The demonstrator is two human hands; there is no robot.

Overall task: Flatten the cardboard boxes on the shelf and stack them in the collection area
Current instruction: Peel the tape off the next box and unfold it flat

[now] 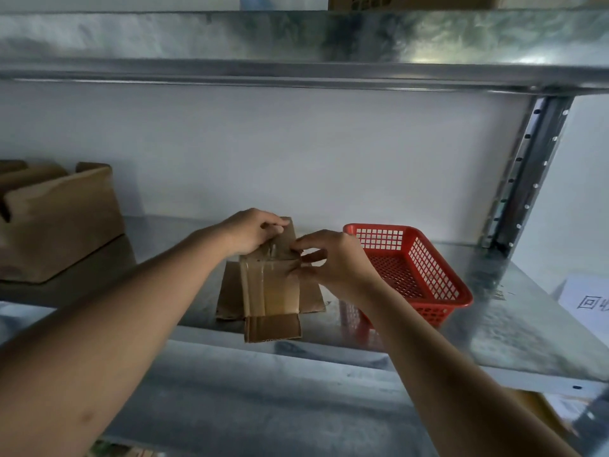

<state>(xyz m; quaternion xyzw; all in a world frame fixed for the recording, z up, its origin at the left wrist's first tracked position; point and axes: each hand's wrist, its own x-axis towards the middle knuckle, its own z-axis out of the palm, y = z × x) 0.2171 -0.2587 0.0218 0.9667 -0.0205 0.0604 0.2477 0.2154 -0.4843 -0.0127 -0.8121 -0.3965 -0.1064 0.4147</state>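
Cardboard box (270, 285) right in the middle of the metal shelf (494, 318), and it is half undone: flaps splayed out left and right on the shelf, one flap poking over the front edge, strips of clear tape shining on the top panel. Both hands are on it at the far end. The left hand (247, 234) grips the raised back flap, fingers curled over its top edge, thumb on the near side. The right hand (333, 262) comes in from the other side, fingers bent, fingertips pinching the box's right edge just below that flap. Bare forearms reach in from the bottom corners.

Just to the right of the box sits a red plastic basket (428, 258), mesh walls, its near corner tucked behind the right wrist. Over on the far left of the same shelf stands a bigger brown carton (62, 222), flaps up, resting on another piece of cardboard. Upper shelf (296, 44) overhead, a perforated upright post (524, 173) at the right, and a white sheet with printed characters (590, 301) at the right edge.
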